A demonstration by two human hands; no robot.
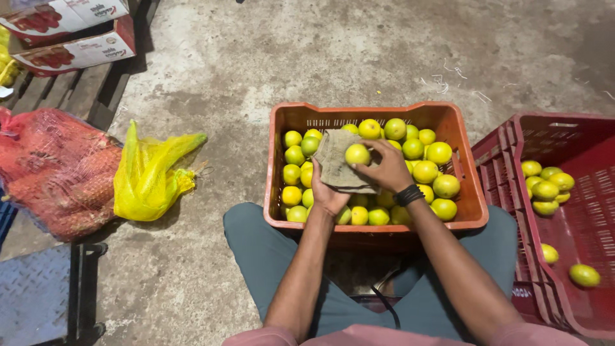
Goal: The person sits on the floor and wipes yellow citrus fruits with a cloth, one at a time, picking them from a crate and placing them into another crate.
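Note:
My left hand (328,195) holds a worn brown cloth (337,160) over an orange plastic crate (375,221) filled with several yellow-green citrus fruits. My right hand (387,168), with a black band on the wrist, grips one yellow-green fruit (357,154) and presses it against the cloth. The crate stands on the concrete floor between my knees.
A red plastic crate (576,134) at the right holds several more fruits (546,189). At the left lie a yellow mesh bag (148,176), a red net sack (54,170), cardboard boxes (70,32) on a wooden pallet, and a metal scale plate (35,295).

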